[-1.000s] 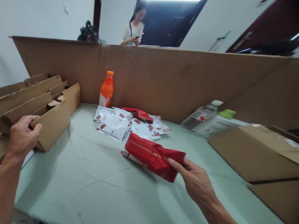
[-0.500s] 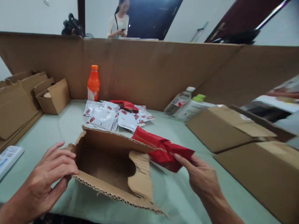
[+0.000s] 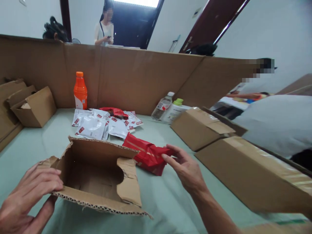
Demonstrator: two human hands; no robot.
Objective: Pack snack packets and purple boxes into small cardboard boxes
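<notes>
My left hand [image 3: 34, 195] grips the torn left end of an open cardboard box [image 3: 97, 198], its fingers over the edge and the thumb outside. The box lies tilted with its opening toward me, and no contents show inside. A cut-out flap [image 3: 129, 182] stands at its right end. Just beyond that end, a shiny red packet [image 3: 148, 154] lies against the box's back wall. My right hand [image 3: 186, 167] pinches the packet's right corner between thumb and fingers. Behind the box is a pile of white sachets [image 3: 91, 126] with another red packet [image 3: 113, 112] on it.
An orange bottle [image 3: 80, 92] stands behind the sachets. A clear bottle [image 3: 162, 107] and a white green-capped one [image 3: 174, 109] lean at the back. Cardboard boxes [image 3: 226, 172] flank the right, a smaller carton [image 3: 36, 107] the left. A tall cardboard wall [image 3: 136, 78] closes the back; people are beyond.
The view has swung right, so everything sits further left. My right hand has lowered the red packet toward the table, and its fingers are now at the corner. My left hand still holds the box.
</notes>
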